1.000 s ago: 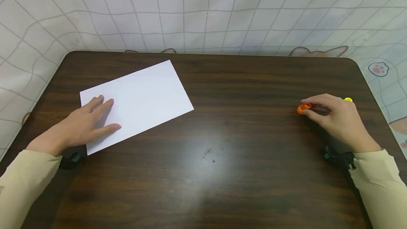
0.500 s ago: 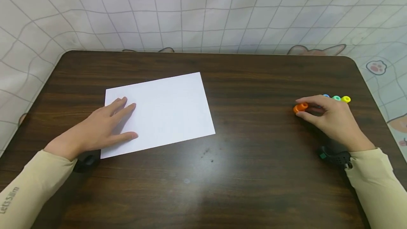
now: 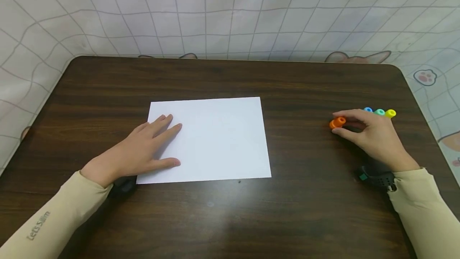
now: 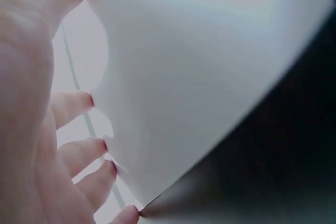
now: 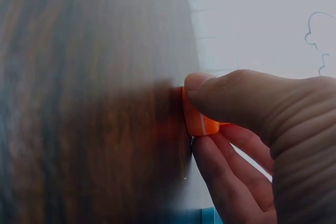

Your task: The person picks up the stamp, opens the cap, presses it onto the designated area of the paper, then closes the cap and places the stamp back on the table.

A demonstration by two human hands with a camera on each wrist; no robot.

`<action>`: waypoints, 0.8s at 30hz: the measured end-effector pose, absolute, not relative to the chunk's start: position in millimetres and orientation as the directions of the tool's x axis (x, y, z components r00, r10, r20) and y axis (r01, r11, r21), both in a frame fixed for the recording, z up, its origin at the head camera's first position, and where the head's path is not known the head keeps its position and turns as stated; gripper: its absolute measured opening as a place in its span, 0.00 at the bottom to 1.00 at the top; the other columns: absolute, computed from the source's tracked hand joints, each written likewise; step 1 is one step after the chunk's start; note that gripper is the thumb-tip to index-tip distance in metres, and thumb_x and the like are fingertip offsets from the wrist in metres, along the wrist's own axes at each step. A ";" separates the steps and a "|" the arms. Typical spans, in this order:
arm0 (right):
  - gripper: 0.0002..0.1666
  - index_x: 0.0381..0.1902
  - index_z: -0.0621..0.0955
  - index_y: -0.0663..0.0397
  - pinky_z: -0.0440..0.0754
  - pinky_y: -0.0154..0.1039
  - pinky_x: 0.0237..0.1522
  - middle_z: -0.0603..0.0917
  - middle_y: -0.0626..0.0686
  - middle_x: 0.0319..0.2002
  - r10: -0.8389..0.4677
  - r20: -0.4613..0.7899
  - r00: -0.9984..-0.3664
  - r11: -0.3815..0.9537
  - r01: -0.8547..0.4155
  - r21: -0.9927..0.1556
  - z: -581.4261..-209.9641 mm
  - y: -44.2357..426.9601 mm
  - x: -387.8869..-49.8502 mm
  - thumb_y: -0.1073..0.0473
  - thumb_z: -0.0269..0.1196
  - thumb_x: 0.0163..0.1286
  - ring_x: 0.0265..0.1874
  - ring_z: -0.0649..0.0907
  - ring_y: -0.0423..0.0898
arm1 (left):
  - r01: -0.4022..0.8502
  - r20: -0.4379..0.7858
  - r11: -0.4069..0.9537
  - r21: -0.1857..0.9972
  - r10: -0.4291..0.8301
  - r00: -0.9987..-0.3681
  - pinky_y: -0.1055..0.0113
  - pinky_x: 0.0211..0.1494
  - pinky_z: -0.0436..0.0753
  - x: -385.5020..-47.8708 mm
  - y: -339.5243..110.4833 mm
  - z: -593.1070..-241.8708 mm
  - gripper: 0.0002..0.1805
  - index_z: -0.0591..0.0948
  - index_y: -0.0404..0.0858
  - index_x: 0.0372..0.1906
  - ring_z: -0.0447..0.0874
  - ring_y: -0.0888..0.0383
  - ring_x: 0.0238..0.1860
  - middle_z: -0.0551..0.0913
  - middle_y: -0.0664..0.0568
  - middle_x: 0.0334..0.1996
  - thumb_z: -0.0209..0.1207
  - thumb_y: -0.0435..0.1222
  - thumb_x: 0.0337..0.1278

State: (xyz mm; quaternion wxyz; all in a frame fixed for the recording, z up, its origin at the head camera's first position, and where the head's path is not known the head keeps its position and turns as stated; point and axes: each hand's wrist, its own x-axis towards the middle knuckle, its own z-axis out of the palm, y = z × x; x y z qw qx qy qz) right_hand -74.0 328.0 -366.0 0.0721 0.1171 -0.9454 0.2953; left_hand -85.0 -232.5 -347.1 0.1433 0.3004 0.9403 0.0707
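A blank white sheet of paper [image 3: 219, 139] lies nearly square to the table edges, left of the middle. On its left part rests my left hand [image 3: 154, 147], fingers spread and straight; in the left wrist view several fingertips [image 4: 79, 153] touch the paper [image 4: 173, 103]. At the right, my right hand [image 3: 377, 135] pinches a small orange stamp [image 3: 338, 122] between thumb and fingers. This piece has a wide round base and a narrower hollow-topped knob. Up close in the right wrist view, the orange stamp [image 5: 197, 116] sits low at the table surface, partly hidden by the thumb.
Just behind my right hand stand similar small pieces: blue [image 3: 367, 109], teal [image 3: 379, 112] and yellow [image 3: 390, 113], partly hidden by the hand. The dark wooden table [image 3: 230, 219] ends at the back against a white grid-patterned cloth [image 3: 230, 15].
My left hand has slid the paper to the right and turned it from slanted to nearly straight. The right hand stays almost in place, the orange stamp shifting slightly left and tilting more upright.
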 end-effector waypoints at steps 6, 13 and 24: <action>0.25 0.55 0.87 0.51 0.71 0.05 0.44 0.90 0.60 0.50 -0.164 0.188 -0.969 0.790 -0.243 -0.564 -366.3 328.3 -74.7 0.65 0.77 0.59 0.41 0.75 0.06 | 0.563 -0.222 0.794 0.227 0.606 -0.764 0.34 0.82 0.56 -79.7 -214.0 -348.9 0.51 0.57 0.48 0.83 0.50 0.38 0.85 0.52 0.40 0.84 0.59 0.67 0.63; 0.24 0.55 0.87 0.51 0.70 0.05 0.44 0.89 0.60 0.51 -0.151 0.170 -0.974 0.793 -0.222 -0.567 -366.9 329.2 -74.7 0.64 0.77 0.60 0.40 0.75 0.06 | 0.603 -0.192 0.767 0.221 0.640 -0.744 0.35 0.82 0.59 -72.8 -194.3 -351.7 0.52 0.57 0.47 0.83 0.50 0.39 0.85 0.52 0.41 0.84 0.59 0.68 0.63; 0.24 0.56 0.86 0.52 0.69 0.04 0.44 0.89 0.61 0.52 -0.129 0.125 -0.984 0.799 -0.178 -0.574 -368.2 329.3 -74.6 0.61 0.77 0.61 0.40 0.74 0.07 | 0.587 -0.204 0.775 0.234 0.630 -0.750 0.32 0.82 0.56 -68.6 -173.4 -352.8 0.51 0.56 0.49 0.83 0.48 0.41 0.86 0.51 0.42 0.85 0.57 0.68 0.64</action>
